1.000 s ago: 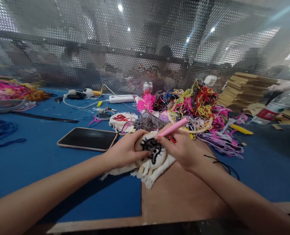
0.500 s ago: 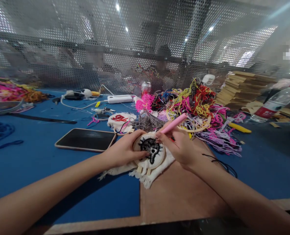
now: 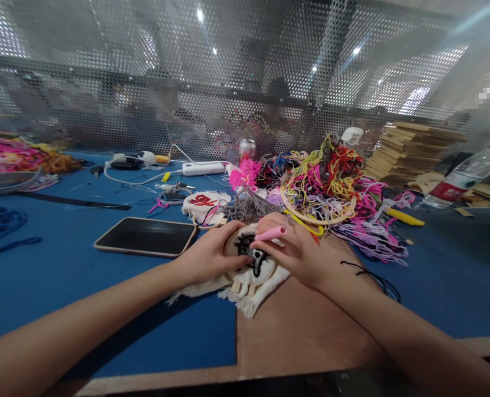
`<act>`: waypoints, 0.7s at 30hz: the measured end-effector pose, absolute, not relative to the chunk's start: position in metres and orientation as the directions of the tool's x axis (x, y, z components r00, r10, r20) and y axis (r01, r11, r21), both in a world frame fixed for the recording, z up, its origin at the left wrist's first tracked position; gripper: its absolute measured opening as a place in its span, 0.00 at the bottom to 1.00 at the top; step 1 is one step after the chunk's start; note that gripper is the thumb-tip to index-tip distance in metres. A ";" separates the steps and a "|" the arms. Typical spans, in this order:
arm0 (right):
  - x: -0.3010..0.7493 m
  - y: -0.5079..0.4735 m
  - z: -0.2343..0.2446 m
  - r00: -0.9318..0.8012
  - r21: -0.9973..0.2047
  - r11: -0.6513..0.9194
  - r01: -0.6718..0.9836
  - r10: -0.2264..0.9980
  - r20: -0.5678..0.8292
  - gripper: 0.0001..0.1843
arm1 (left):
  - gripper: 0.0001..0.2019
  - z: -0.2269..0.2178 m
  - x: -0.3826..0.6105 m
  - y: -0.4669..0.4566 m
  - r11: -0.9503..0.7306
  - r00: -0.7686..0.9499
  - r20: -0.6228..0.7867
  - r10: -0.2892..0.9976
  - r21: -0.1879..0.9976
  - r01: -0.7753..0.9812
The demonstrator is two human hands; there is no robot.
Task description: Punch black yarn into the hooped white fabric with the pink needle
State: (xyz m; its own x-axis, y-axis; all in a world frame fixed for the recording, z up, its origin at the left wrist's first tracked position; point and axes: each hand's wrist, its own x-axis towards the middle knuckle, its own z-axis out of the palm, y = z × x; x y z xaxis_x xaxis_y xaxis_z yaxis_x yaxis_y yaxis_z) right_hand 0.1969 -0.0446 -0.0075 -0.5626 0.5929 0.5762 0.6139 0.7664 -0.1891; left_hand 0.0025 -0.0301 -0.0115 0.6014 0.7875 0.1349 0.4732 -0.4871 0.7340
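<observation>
Gripped at its left side by my left hand (image 3: 214,248) is a small round embroidery hoop (image 3: 271,268), thumb on the front and fingers behind the far rim. White cloth (image 3: 250,303) with frayed edges is stretched in it and spreads out below. A black and grey yarn design (image 3: 258,263) covers the middle of the cloth, partly hidden by my fingers. My right hand (image 3: 298,248) is closed around a pink punch needle (image 3: 273,234), its handle tilted low over the upper right of the design. The needle's tip is hidden behind my fingers.
A phone (image 3: 145,236) lies left of the hoop. Beyond are a second hoop with red stitching (image 3: 206,202), a large yarn heap (image 3: 311,182) and a power strip (image 3: 203,168). At right stand a water bottle (image 3: 462,176) and stacked cardboard (image 3: 410,151). Perforated metal (image 3: 228,66) closes the back.
The pink punch needle has tipped from a steep slant to a lower one, and my right hand has shifted slightly left over the hoop. My left hand holds nearly still.
</observation>
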 end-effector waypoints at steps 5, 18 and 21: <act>0.195 -0.046 -0.002 -0.600 -0.160 0.738 0.656 0.638 0.484 0.09 | 0.18 -0.010 0.002 -0.031 -0.488 0.606 0.128 0.785 0.729 0.479; 0.199 -0.042 -0.016 -0.344 -0.503 0.668 0.549 0.728 0.592 0.10 | 0.21 -0.012 0.002 -0.029 -0.472 0.607 0.134 0.783 0.764 0.440; 0.199 -0.042 -0.016 -0.349 -0.513 0.679 0.526 0.722 0.598 0.09 | 0.21 -0.013 0.003 -0.029 -0.466 0.611 0.134 0.780 0.777 0.424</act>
State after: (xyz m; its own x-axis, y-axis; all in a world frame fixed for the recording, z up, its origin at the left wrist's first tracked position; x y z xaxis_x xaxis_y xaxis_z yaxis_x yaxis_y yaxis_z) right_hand 0.1991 -0.0420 -0.0158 -0.3485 0.7216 0.5982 0.5258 0.6788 -0.5126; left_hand 0.0030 -0.0290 -0.0128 0.6114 0.7798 0.1342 0.4240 -0.4661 0.7765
